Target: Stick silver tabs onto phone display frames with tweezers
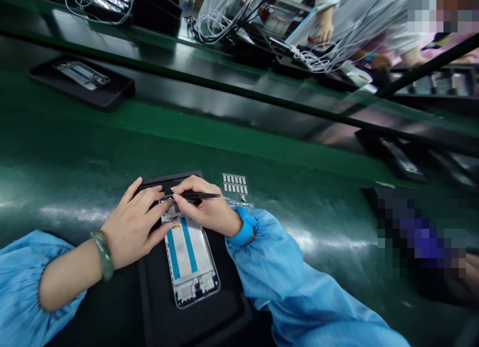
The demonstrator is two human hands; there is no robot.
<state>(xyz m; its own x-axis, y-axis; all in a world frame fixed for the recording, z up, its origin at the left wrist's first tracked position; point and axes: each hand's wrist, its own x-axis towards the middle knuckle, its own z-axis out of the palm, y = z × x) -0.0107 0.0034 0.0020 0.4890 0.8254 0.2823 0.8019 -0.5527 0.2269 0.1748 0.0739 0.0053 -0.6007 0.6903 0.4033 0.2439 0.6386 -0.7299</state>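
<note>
A phone frame (190, 257) with two blue strips lies in a black tray (157, 307) in front of me. My left hand (136, 219) rests on its upper left edge, fingers spread, fingertips touching the top end. My right hand (200, 207) pinches black tweezers (205, 194) over the same end. The tweezers' tips are hidden near my fingers, so I cannot tell whether they grip anything. Just right of the tray's top is a sheet of small grey-white pieces (235, 183) in rows.
Another phone frame (83, 75) sits in a black tray (116, 95) at the upper left. More trays (396, 160) stand at the right. A dark rail (224, 90) crosses the green bench (93, 147). Beyond it are white cables (213, 25) and co-workers' hands (325, 27).
</note>
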